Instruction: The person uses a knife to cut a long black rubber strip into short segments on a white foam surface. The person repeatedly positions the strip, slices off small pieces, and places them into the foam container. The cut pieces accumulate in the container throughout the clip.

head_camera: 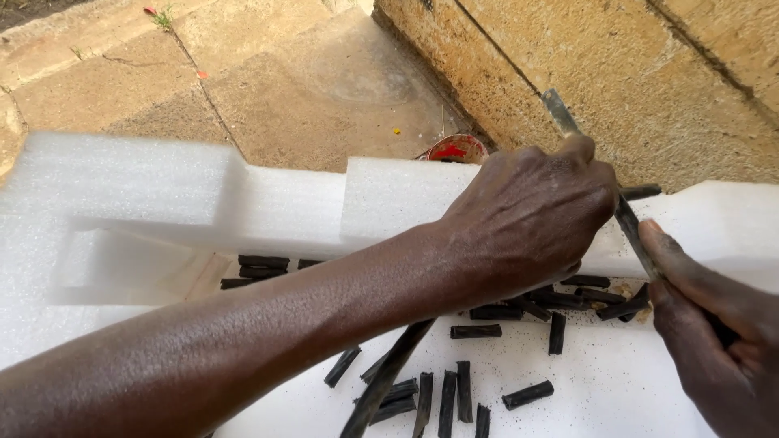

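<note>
My left hand [527,219] is closed around a long dark stick [385,377]. The stick runs from the bottom edge up under my palm, and its end [645,192] pokes out past my fingers. My right hand [714,341] grips a thin metal blade [560,113], which slants up and to the left across the stick's end, right beside my left fingers. Several short black cut pieces [475,331] lie scattered on the white foam sheet [617,381] below both hands.
A white foam block [138,178] with a raised wall forms the work surface. More black pieces [261,263] lie in its recess at left. A small red and white round container [450,150] stands behind the foam. Beyond are a concrete floor [308,81] and a stone wall [649,73].
</note>
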